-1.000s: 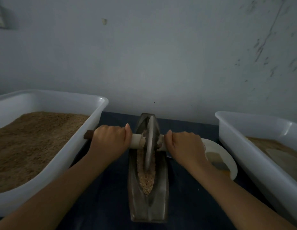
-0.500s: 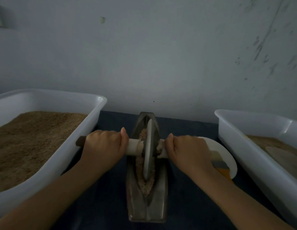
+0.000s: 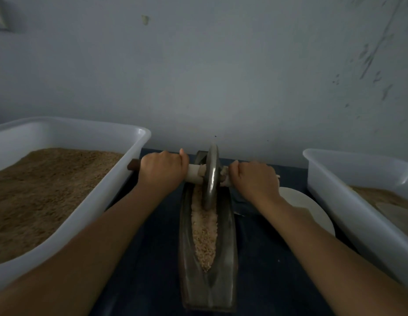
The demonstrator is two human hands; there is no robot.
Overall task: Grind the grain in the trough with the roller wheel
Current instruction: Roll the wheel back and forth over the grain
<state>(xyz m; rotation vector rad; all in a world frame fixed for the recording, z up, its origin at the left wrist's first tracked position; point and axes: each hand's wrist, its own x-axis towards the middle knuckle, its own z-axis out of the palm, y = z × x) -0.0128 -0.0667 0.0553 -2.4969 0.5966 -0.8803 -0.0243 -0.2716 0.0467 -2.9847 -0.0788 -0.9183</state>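
Grain (image 3: pixel 204 231): coarse, tan, in narrow metal trough (image 3: pixel 230 258).

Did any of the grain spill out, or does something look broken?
Nothing stands out. The grain lies inside the trough, none on the dark cloth. The roller wheel stands upright in the groove, left hand and right hand gripping its handle.
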